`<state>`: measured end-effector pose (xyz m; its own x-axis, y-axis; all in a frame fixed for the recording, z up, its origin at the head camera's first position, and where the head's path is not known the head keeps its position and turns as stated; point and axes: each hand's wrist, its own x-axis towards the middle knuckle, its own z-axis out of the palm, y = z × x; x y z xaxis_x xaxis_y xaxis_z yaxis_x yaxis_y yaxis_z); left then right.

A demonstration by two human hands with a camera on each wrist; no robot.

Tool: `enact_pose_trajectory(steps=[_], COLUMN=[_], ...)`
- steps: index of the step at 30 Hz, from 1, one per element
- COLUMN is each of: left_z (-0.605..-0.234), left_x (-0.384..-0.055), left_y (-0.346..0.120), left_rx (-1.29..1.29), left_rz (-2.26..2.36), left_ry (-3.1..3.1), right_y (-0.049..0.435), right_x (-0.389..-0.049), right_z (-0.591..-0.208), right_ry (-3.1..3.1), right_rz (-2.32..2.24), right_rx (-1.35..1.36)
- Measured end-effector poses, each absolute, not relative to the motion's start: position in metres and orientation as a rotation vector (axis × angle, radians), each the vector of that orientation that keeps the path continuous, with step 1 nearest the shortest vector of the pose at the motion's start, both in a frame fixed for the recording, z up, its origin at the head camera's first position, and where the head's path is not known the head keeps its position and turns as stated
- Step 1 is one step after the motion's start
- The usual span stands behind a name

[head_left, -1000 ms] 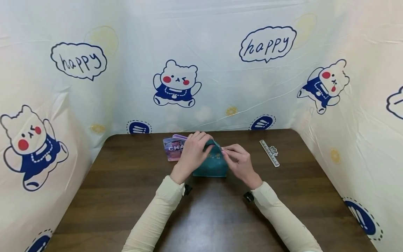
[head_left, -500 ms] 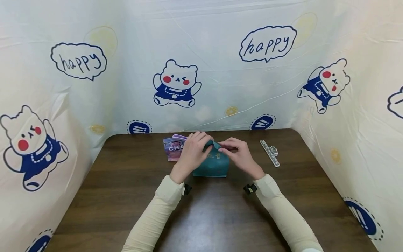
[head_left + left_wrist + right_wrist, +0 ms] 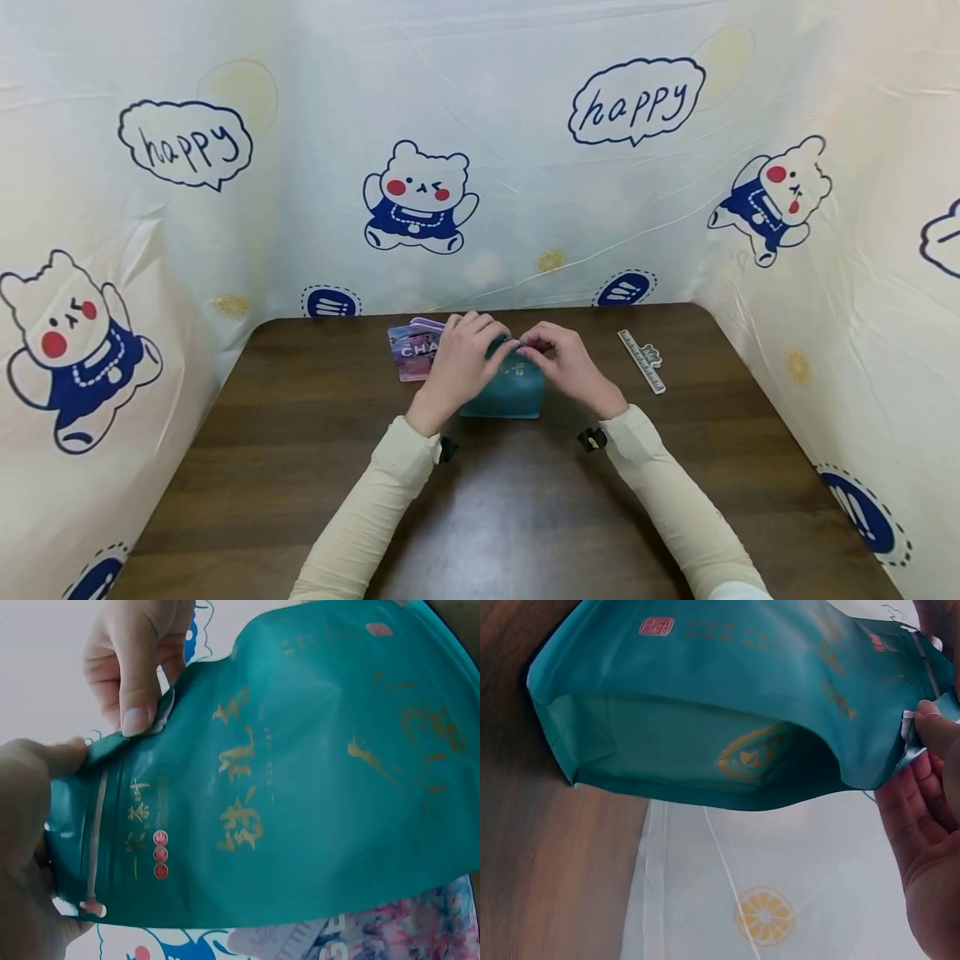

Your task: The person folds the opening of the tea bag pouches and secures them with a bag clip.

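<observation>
A teal stand-up tea pouch with gold lettering stands on the table in the head view, its top partly hidden by both hands. My left hand holds the upper left of the pouch; in the left wrist view its thumb and fingers grip the top edge beside a pale zip strip. My right hand pinches the opposite top corner between thumb and fingers, close to the left thumb. That corner looks bent, with a whitish edge by the right thumb in the right wrist view.
A purple-blue printed packet marked "CHA" lies behind the left hand, with a lavender piece at its upper edge. A white ruler-like clip lies at the right. A printed curtain encloses the table's back and sides.
My right hand has shifted up and left along the pouch's top, its fingertips now nearer the left thumb. The pouch's top right corner has been bent inward. The left hand has stayed put.
</observation>
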<state>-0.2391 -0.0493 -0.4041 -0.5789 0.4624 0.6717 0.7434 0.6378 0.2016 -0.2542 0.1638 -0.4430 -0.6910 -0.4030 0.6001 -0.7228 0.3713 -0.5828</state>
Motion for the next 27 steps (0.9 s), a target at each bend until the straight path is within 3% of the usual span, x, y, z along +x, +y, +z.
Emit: enact_pose_trajectory(steps=[14, 27], left_z=[-0.4047, -0.399], left_x=[-0.2363, -0.2307], left_y=[-0.0405, -0.04], left_rx=[-0.795, -0.858], left_rz=[-0.672, -0.512], left_ry=[-2.307, -2.322], right_y=[0.1654, 0.1704], right_x=[-0.2573, -0.26], right_z=[-0.446, -0.4379], right_ry=[-2.172, -2.241], right_rz=[1.152, 1.196], right_rx=[1.08, 1.06])
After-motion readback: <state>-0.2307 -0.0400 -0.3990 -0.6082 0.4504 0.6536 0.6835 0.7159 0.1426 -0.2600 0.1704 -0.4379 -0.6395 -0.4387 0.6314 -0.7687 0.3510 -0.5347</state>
